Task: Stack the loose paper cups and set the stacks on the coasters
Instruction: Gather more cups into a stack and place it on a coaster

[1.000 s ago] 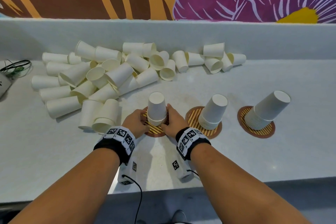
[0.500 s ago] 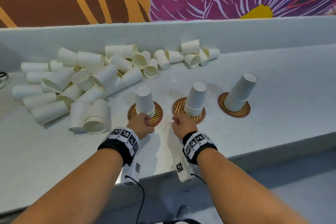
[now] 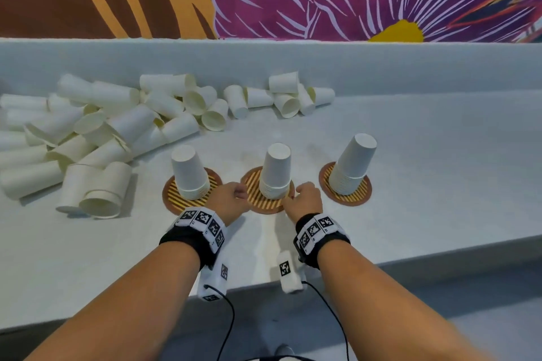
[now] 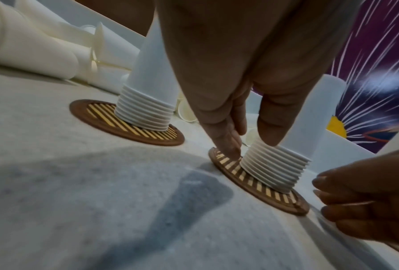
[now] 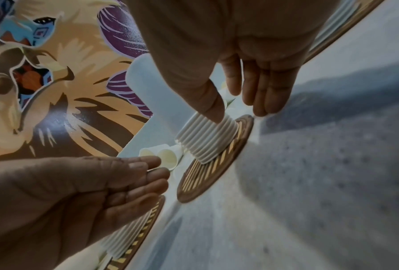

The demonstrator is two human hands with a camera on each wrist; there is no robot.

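Three upside-down stacks of white paper cups stand on round striped coasters: the left stack, the middle stack and the right stack. My left hand and right hand flank the foot of the middle stack. In the left wrist view my left hand has a straight finger on the middle coaster and its thumb on the stack's rims. In the right wrist view my right hand lays its thumb on those rims, with its fingers at the coaster's edge.
A big heap of loose cups lies on its side at the back left, and a smaller group rests against the raised back ledge. The table's front edge runs just under my wrists.
Both hands let go of the left stack, pulled back, then moved right to the foot of the middle stack. My head turned right.
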